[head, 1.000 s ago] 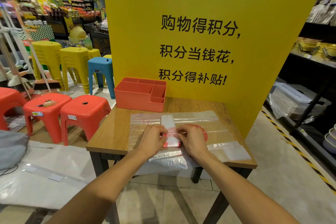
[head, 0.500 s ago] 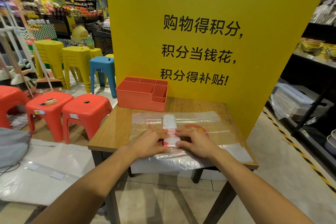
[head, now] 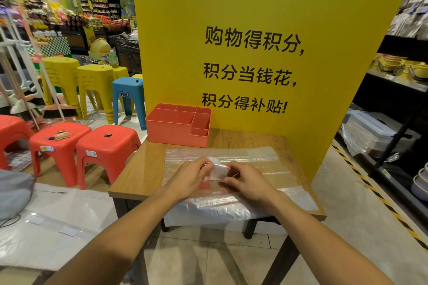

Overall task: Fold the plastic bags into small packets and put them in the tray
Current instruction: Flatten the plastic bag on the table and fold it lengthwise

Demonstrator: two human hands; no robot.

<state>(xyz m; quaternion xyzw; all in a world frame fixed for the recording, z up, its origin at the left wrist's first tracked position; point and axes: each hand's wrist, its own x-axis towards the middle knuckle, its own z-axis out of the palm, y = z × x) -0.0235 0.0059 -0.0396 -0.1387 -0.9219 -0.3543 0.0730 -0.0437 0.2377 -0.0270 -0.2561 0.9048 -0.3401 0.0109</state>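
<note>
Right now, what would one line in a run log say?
step: folding | left hand: pinches folded bag | right hand: pinches same bag | beneath: flat bags | tray: behind the bags

A small bag point(head: 217, 170) is folded into a narrow white strip with red print on it. It lies on top of the pile of flat bags point(head: 266, 169), near the middle. Its far end is lifted up and bent back toward the near end. The left hand point(head: 190, 178) pinches its left side and the right hand point(head: 245, 183) pinches its right side. The pile is clear and thin and spreads wide over the bench point(head: 143, 169). Its near edge hangs down over the front. The tray point(head: 171, 132) is orange plastic, with one big part and some small parts. It stands upright at the back of the bench, just behind the pile.
</note>
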